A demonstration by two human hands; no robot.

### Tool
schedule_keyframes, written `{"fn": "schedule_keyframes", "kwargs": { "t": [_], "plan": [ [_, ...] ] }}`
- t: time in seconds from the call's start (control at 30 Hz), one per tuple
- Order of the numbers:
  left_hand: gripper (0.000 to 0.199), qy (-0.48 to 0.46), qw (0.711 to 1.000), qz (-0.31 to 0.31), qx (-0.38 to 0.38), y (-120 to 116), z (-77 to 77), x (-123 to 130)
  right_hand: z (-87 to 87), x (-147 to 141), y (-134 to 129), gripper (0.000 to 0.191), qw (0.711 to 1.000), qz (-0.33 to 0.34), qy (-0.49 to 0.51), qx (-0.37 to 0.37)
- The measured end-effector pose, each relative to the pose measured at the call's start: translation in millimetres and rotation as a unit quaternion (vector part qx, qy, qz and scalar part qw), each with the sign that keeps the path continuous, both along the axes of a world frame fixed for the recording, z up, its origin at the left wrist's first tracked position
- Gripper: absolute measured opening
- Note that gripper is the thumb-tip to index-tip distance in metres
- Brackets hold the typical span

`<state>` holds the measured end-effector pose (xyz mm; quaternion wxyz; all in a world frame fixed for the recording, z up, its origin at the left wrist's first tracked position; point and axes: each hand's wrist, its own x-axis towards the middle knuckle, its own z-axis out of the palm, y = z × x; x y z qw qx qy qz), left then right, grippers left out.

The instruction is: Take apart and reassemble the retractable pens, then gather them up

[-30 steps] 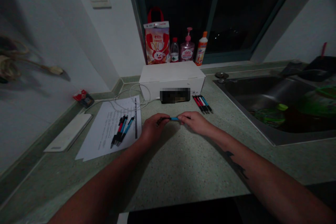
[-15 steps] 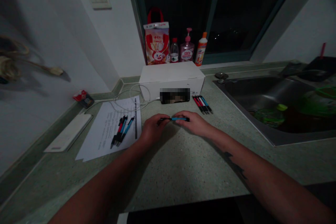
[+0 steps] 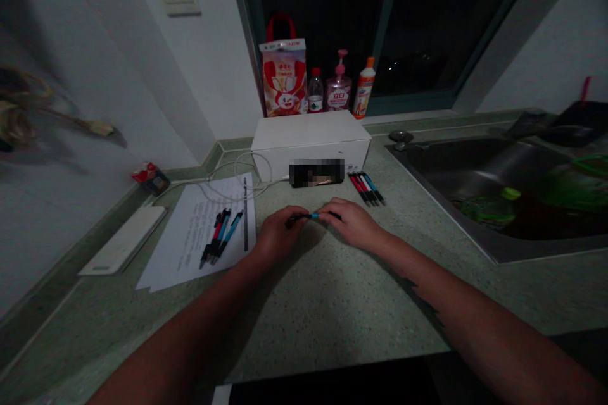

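Note:
A blue and black pen (image 3: pixel 315 216) lies level between my hands, just above the counter. My left hand (image 3: pixel 280 232) pinches its dark left end. The fingers of my right hand (image 3: pixel 353 222) close round its right part and cover much of the blue barrel. Beyond my right hand, several pens (image 3: pixel 365 189) in red, white and blue lie side by side. To the left, more pens (image 3: pixel 221 237), red, blue and dark, rest in a loose bunch on printed paper sheets (image 3: pixel 175 259).
Behind my hands a phone (image 3: pixel 316 174) on a white cable leans against a white box (image 3: pixel 311 130). A white power bank-like slab (image 3: pixel 124 242) lies at left. The steel sink (image 3: pixel 449 215) is at right. Bottles (image 3: pixel 338 92) and a red bag (image 3: pixel 285 79) stand by the window.
My right fingers have shifted left along the pen and cover more of its blue barrel. My left hand and the other pens stay in place.

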<state>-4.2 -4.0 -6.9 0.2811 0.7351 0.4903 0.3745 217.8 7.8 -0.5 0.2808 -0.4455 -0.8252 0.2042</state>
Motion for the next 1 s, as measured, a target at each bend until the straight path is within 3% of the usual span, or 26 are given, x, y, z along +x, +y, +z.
{"fn": "schedule_keyframes", "kwargs": {
  "t": [0.17, 0.43, 0.63, 0.77, 0.9, 1.0],
  "plan": [
    [0.020, 0.068, 0.997, -0.030, -0.001, 0, -1.8, 2, 0.9, -1, -3, 0.011, 0.999, 0.006, 0.000, 0.041],
    [0.018, 0.111, 0.994, -0.004, 0.019, 1, -3.6, 1, 1.5, -3, -5, 0.014, 0.997, 0.028, -0.054, 0.044],
    [0.013, 0.067, 0.998, 0.009, -0.004, -1, -1.9, 1, 7.9, 1, -6, 0.010, 0.994, -0.030, -0.046, 0.094],
    [0.010, 0.010, 0.998, 0.054, -0.011, 0, 4.3, -2, 6.3, 4, -2, 0.011, 0.993, -0.073, -0.011, 0.097],
    [0.008, -0.029, 0.993, 0.113, -0.004, 3, 9.2, -5, 0.4, 9, 5, 0.018, 0.987, -0.129, 0.073, 0.062],
    [0.009, -0.008, 0.995, 0.091, 0.031, 1, 10.1, -3, -5.7, 10, 11, 0.026, 0.974, -0.166, 0.154, -0.005]
  ]
}}
